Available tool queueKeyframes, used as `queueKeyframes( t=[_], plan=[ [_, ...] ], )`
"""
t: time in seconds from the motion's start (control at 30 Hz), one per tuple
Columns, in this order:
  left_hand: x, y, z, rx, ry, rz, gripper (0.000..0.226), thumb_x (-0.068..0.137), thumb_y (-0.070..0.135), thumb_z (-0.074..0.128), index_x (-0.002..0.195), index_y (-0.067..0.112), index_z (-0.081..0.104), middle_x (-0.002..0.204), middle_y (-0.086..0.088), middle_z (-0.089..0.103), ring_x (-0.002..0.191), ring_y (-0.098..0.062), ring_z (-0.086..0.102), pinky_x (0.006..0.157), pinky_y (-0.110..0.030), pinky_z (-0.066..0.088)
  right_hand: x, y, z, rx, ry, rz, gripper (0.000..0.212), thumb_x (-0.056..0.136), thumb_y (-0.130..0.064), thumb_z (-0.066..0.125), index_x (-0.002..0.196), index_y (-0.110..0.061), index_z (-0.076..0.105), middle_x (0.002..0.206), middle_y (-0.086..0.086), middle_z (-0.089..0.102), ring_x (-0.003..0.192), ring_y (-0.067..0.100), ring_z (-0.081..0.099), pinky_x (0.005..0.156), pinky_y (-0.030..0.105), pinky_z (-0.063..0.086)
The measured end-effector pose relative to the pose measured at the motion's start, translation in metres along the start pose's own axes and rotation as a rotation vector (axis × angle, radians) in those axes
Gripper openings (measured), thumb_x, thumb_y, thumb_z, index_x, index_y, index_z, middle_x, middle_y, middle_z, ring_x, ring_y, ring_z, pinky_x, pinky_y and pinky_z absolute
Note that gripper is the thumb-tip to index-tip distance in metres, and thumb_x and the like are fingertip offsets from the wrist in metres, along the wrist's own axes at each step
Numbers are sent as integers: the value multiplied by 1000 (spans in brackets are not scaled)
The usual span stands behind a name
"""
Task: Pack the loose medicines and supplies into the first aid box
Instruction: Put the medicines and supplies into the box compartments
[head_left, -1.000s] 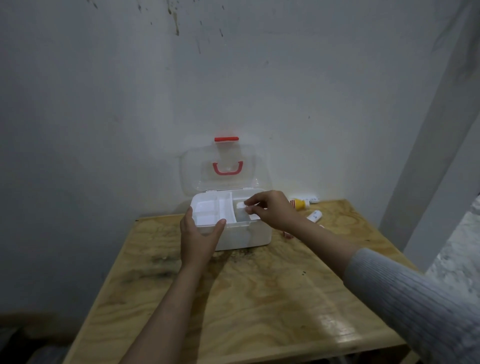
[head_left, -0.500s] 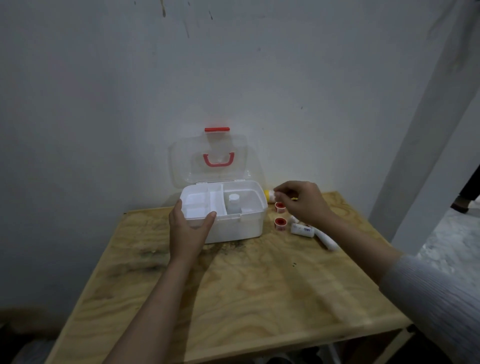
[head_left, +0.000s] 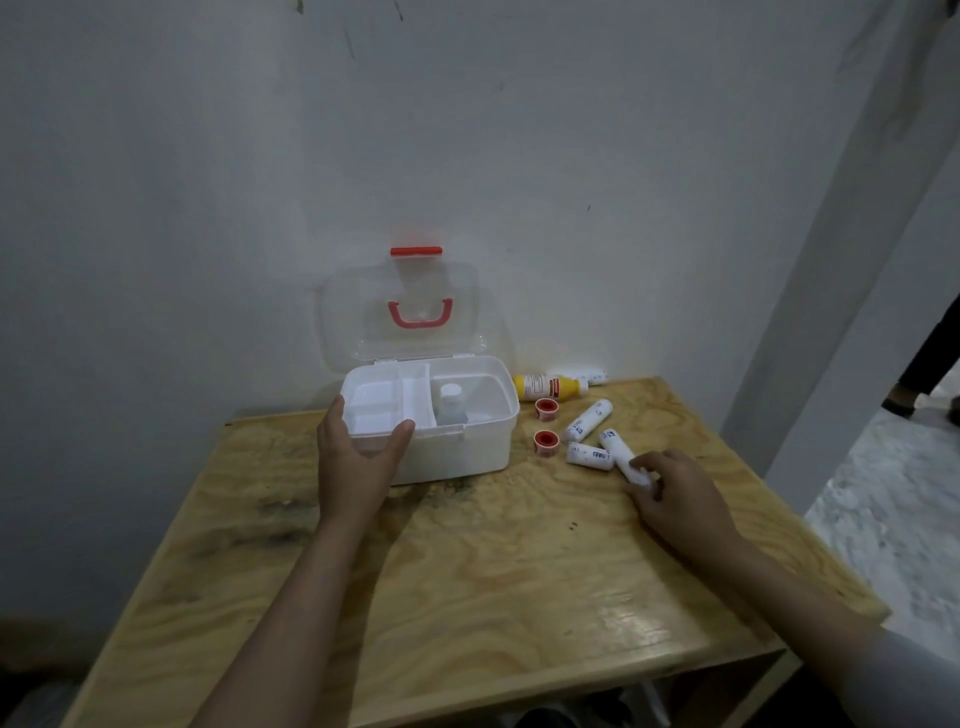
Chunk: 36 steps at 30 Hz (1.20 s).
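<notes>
The white first aid box (head_left: 467, 457) stands open at the back of the table, its clear lid (head_left: 353, 322) with a red handle raised against the wall. A small white bottle (head_left: 450, 402) stands in its right compartment. My left hand (head_left: 358, 457) grips the box's front left corner. To the right of the box lie two red-capped tape rolls (head_left: 546, 409), a yellow bottle (head_left: 550, 387) and several white bandage rolls (head_left: 587, 421). My right hand (head_left: 675, 499) pinches the near end of one bandage roll (head_left: 621, 454) lying on the table.
The plywood table (head_left: 493, 582) stands in a corner against a grey wall. Its right edge is close to a white pillar (head_left: 841, 291). A person's dark leg and shoe (head_left: 914, 379) show at the far right on the floor.
My right hand left the box, where the small bottle now stands, and moved right and nearer across the table to take hold of a bandage roll. My left hand stayed on the box.
</notes>
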<state>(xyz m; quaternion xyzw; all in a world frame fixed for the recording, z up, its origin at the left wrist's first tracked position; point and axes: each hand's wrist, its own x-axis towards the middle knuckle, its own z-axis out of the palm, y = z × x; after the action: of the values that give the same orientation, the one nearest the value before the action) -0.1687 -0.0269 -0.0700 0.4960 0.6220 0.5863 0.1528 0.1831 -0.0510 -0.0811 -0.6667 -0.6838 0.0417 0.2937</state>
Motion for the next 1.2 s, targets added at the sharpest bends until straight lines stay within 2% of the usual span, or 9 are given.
queueKeyframes(
  t=[0.17,0.33,0.5,0.63,0.7,0.77,0.9,0.97,1.2],
  plan=[
    [1,-2,1,18,1,-10,89,72,48,75,143,18,32,144,-4,39,130,-21,38,95,-30,37,16,9,5,79,-1,-22,25,80,-9,64,105,-11,66,103,7,69,89,23,62,74,28,45],
    [1,-1,1,15,19,-22,87,73,46,76,143,19,33,144,-3,39,129,-19,38,95,-27,34,45,15,9,87,-89,-116,21,82,-9,62,101,-17,66,106,6,65,100,25,58,81,28,42],
    [2,0,0,27,14,-34,87,73,45,75,144,19,32,145,-3,38,130,-20,37,96,-29,35,85,14,7,-135,-265,-248,22,76,-26,64,97,-30,60,145,3,42,132,26,36,108,41,29],
    [0,2,-1,23,15,-23,85,73,45,75,143,21,33,144,-2,39,128,-16,37,94,-27,35,111,5,6,-245,-477,-228,22,76,-31,63,97,-30,57,156,-5,22,145,25,12,112,62,13],
    [0,1,-1,27,10,-21,84,73,46,75,142,22,33,144,-1,39,127,-17,38,94,-28,36,117,4,3,-207,-526,-202,18,77,-30,63,94,-28,59,153,-5,30,144,24,16,111,64,11],
    [0,0,0,33,13,-24,85,73,46,75,142,22,33,144,-2,39,128,-18,39,95,-29,36,119,4,-1,-155,-533,-185,15,76,-28,65,90,-27,59,142,-1,46,134,24,35,110,61,20],
    [1,0,1,44,11,-41,86,73,48,74,143,23,32,145,-1,38,129,-18,37,98,-33,38,109,7,-3,-38,-482,-136,20,74,-29,71,91,-28,62,118,1,57,106,20,52,89,35,43],
    [1,-1,1,43,5,-39,86,73,49,74,143,23,31,145,-1,38,129,-18,38,98,-34,40,99,11,-1,48,-410,-114,20,72,-28,75,89,-27,64,110,2,60,99,19,54,78,29,43],
    [-1,2,0,22,15,-32,85,74,45,75,143,20,32,145,-2,38,129,-17,37,95,-27,34,66,23,2,225,-206,-83,24,69,-27,80,89,-27,69,99,-2,63,91,14,56,73,26,41]
  ],
)
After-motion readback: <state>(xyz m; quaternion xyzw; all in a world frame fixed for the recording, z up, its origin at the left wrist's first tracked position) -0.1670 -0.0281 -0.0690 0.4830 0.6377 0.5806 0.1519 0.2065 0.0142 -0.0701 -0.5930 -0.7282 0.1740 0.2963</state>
